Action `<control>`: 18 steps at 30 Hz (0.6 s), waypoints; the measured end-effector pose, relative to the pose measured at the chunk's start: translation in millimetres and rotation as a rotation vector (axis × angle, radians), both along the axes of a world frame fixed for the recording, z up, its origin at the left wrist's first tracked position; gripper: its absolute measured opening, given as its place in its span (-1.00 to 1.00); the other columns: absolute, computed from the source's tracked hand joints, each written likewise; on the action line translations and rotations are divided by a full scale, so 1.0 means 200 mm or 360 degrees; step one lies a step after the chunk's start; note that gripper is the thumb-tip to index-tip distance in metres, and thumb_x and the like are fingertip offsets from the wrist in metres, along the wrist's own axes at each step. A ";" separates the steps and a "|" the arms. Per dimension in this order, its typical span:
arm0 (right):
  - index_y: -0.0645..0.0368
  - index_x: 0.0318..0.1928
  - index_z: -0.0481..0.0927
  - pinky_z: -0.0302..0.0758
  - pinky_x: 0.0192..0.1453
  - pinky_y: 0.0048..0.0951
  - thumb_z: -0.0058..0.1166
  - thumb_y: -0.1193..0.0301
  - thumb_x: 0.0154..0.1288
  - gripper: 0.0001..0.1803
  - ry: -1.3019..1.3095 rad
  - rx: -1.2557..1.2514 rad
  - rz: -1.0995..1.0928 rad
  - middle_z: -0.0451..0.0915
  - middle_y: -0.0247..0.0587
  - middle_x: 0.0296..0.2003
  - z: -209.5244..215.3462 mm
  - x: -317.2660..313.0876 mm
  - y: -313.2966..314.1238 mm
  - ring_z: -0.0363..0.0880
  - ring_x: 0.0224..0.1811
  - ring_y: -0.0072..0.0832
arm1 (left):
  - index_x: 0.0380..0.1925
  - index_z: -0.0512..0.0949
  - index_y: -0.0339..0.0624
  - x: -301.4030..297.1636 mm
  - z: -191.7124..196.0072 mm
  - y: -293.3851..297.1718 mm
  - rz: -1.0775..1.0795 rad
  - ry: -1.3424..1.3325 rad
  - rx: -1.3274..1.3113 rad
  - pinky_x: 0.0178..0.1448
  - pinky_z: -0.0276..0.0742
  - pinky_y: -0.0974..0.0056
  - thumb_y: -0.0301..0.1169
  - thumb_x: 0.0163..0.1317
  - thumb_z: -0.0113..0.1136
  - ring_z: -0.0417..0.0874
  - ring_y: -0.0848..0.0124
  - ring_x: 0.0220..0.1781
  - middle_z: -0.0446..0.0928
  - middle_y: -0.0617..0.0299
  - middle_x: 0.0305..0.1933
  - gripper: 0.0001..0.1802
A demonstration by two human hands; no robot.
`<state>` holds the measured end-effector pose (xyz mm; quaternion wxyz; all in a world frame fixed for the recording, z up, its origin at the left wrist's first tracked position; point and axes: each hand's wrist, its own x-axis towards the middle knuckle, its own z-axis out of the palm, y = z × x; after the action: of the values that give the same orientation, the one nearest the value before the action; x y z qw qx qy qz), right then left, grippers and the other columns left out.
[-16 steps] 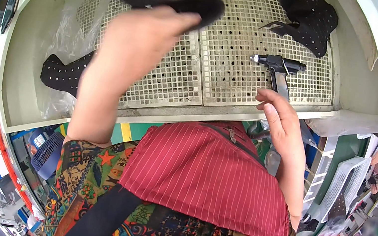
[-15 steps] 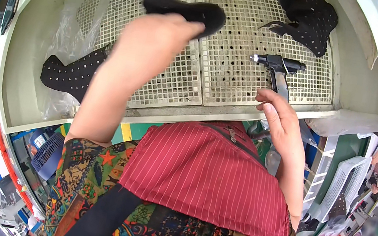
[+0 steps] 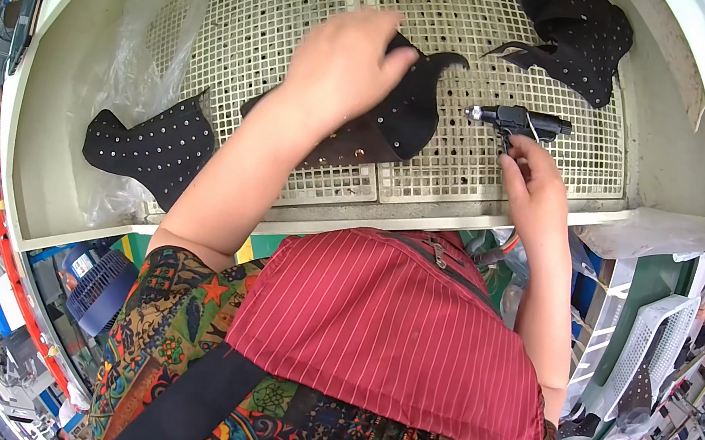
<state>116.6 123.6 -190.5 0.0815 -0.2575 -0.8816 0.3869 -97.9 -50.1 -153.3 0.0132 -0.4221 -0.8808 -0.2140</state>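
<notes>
My left hand (image 3: 342, 67) presses and grips a black studded leather piece (image 3: 400, 111) flat on the cream perforated grid (image 3: 255, 24) of the workbench. Its brown underside shows below my wrist. My right hand (image 3: 532, 190) holds the handle of a black spray gun (image 3: 514, 119), whose nozzle points left toward the leather piece. A second black studded piece (image 3: 148, 148) lies at the left on clear plastic. A third black studded piece (image 3: 575, 28) rests at the far right of the grid.
Cream bench walls (image 3: 77, 68) enclose the grid on the left, back and right. Crumpled clear plastic (image 3: 129, 68) lies at the left. A blue fan-like unit (image 3: 101, 284) sits below the bench. White crates (image 3: 652, 339) stand at the right, with other people at both far sides.
My left hand has brought the black leather piece down from the far left of the grid to the middle, next to the spray gun. My right hand has stayed on the gun.
</notes>
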 end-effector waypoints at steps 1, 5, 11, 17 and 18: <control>0.27 -0.01 0.52 0.51 -0.12 -0.33 0.10 0.37 0.24 -0.66 0.0005 -0.0054 0.0016 0.58 -0.04 -0.21 -0.01 -0.04 0.00 0.59 -0.22 -0.21 | 0.04 0.50 -0.14 -0.07 -0.05 0.01 0.0067 0.0048 -0.0101 0.12 0.47 0.08 -0.08 0.16 0.18 0.57 0.06 0.04 0.57 -0.01 -0.03 -0.49; 0.29 0.05 0.50 0.51 -0.07 -0.33 0.08 0.18 0.26 -0.52 -0.0062 -0.0189 0.0067 0.61 0.00 -0.21 -0.02 -0.25 -0.05 0.61 -0.18 -0.20 | 0.19 0.38 -0.10 -0.21 -0.16 0.06 0.0341 -0.0208 -0.0677 0.20 0.44 0.09 -0.05 0.13 0.22 0.54 0.10 0.13 0.55 0.04 0.06 -0.35; 0.33 -0.05 0.57 0.50 -0.14 -0.41 0.03 -0.02 0.27 -0.41 -0.0153 -0.0621 0.0000 0.63 -0.02 -0.31 -0.09 -0.48 -0.03 0.62 -0.26 -0.31 | -0.05 0.57 -0.13 -0.12 -0.14 -0.02 0.0318 -0.0334 -0.0482 0.01 0.51 0.11 -0.23 0.23 0.12 0.62 0.07 -0.07 0.60 0.01 -0.11 -0.66; 0.27 -0.19 0.60 0.47 -0.25 -0.55 0.14 0.23 0.26 -0.68 -0.0095 -0.1042 0.0045 0.63 -0.28 -0.39 -0.07 -0.61 -0.01 0.57 -0.35 -0.57 | -0.12 0.57 -0.18 0.06 0.02 -0.27 0.0310 -0.0283 0.0131 -0.09 0.52 0.15 -0.31 0.27 0.08 0.63 0.07 -0.17 0.62 0.02 -0.22 -0.74; 0.26 -0.17 0.59 0.48 -0.24 -0.54 0.13 0.24 0.26 -0.69 0.0032 -0.0984 0.0082 0.64 -0.27 -0.38 -0.11 -0.62 0.00 0.58 -0.34 -0.55 | -0.12 0.57 -0.15 0.08 0.04 -0.30 0.0356 -0.0355 0.0124 -0.09 0.52 0.13 -0.30 0.28 0.06 0.62 0.05 -0.17 0.62 0.02 -0.21 -0.74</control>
<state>-7.9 122.6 -211.7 -0.0018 -0.2437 -0.7276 0.6413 -82.1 -109.5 -145.9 -0.0444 -0.2942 -0.9093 -0.2908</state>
